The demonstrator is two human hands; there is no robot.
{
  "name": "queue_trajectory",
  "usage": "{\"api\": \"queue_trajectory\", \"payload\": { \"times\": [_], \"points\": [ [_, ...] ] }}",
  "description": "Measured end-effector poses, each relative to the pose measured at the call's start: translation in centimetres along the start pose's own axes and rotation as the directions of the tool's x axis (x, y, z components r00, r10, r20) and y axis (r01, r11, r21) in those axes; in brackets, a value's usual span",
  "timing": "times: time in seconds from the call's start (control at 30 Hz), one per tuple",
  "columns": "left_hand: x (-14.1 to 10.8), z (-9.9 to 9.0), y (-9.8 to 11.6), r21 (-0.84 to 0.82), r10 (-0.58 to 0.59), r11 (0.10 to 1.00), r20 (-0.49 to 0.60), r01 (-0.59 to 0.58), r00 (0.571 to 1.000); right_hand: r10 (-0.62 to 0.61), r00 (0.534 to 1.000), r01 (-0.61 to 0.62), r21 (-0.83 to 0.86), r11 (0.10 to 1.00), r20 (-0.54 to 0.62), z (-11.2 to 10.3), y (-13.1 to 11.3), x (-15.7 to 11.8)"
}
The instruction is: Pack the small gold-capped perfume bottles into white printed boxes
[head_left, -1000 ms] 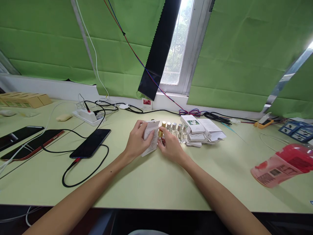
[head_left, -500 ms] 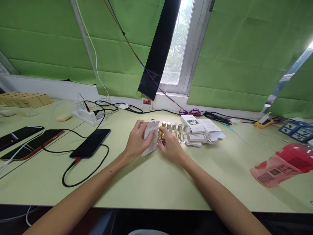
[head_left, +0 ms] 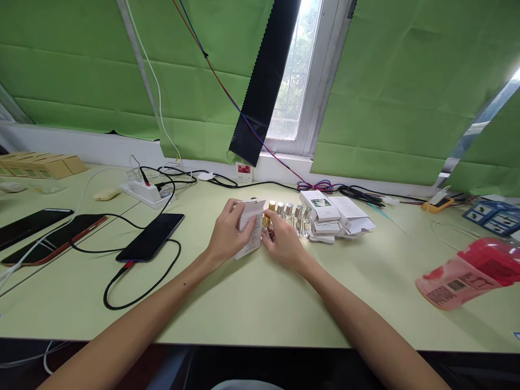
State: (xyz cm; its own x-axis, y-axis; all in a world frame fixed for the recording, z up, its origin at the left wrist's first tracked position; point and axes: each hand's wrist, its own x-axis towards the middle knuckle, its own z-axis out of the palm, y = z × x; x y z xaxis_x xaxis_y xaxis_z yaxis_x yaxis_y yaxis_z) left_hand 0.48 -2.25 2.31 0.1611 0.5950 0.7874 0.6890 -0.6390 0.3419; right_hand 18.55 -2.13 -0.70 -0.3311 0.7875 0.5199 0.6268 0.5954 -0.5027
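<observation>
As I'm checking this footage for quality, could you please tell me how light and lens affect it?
In the head view, the window is partly washed out; pale reflections streak the red-edged phone; the pink bottle looks stretched near the right edge; print on the white card in the left hand is too small to read.

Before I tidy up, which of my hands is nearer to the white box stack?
Right: the right hand holds a gold-capped bottle, left of the white box stack. The left hand is farther left, holding a printed card.
</observation>
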Motion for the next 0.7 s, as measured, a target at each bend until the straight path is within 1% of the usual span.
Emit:
{"api": "queue_trajectory", "payload": {
  "times": [0.3, 0.7],
  "points": [
    [-0.01, 0.04, -0.07, -0.008, -0.022, 1.0, 0.003, 0.022, 1.0, 0.0, 1.0, 0.0, 0.011, 1.0, -0.002, 0.01, 0.01, -0.03],
    [0.02, 0.21, -0.17, -0.01, -0.042, 0.999, -0.025, 0.042, 0.999, 0.004, 1.0, -0.004, -0.006, 1.0, 0.002, -0.06, -0.11, 0.02]
  ]
}}
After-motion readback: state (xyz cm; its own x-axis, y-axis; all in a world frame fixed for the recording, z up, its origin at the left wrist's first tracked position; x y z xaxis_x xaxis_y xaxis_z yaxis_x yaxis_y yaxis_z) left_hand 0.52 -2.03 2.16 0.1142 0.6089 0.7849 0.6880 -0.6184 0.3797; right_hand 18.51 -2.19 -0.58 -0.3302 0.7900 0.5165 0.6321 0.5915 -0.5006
